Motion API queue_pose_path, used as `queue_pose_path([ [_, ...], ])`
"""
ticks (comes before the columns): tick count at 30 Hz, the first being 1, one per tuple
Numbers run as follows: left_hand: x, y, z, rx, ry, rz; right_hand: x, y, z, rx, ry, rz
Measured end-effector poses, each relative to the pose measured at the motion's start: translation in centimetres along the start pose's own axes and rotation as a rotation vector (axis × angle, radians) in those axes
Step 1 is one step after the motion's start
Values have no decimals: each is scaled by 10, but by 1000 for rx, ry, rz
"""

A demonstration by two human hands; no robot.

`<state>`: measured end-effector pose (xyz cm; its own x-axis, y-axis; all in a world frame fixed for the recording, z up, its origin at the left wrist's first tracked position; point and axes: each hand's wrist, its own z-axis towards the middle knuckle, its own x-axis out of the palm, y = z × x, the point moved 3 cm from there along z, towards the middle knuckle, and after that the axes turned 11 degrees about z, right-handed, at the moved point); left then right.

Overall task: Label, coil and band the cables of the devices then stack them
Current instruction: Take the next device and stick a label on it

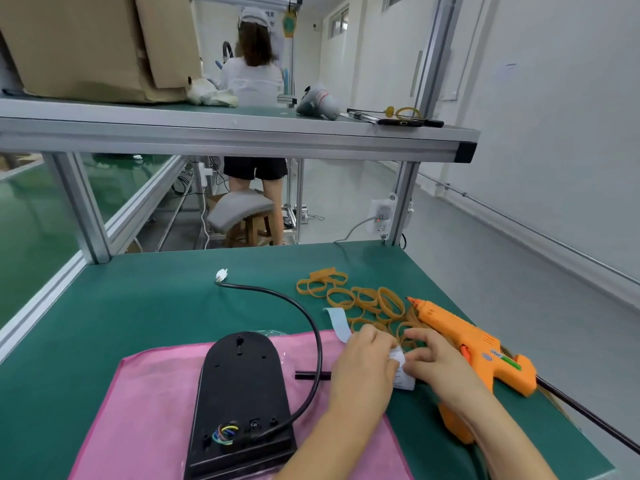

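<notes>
Label point(403, 379) pinched, left hand point(363, 367), right hand point(438, 363)

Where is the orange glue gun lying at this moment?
In the head view, the orange glue gun lies on the right side of the green table, just right of the right hand, its nozzle beside the pile of rubber bands.

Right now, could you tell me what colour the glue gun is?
Glue gun: orange, head view.
</notes>
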<state>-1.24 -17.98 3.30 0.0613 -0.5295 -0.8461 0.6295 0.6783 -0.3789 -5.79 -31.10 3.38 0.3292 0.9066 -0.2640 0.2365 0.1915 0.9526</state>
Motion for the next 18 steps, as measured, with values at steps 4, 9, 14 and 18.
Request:
queue_pose_path([
  [4, 3, -4, 0, 124, -25, 116, 0, -3, -1, -7, 42, -5],
  [9, 0, -10, -2, 259, -92, 347, -3, -3, -2, -17, 20, 2],
  [14, 3, -11, -2, 319, -72, 437, -2, -3, -2, 11, 20, 17],
  [18, 1, -13, -2, 351, -57, 479, -1, -2, -2, 19, 22, -24],
])
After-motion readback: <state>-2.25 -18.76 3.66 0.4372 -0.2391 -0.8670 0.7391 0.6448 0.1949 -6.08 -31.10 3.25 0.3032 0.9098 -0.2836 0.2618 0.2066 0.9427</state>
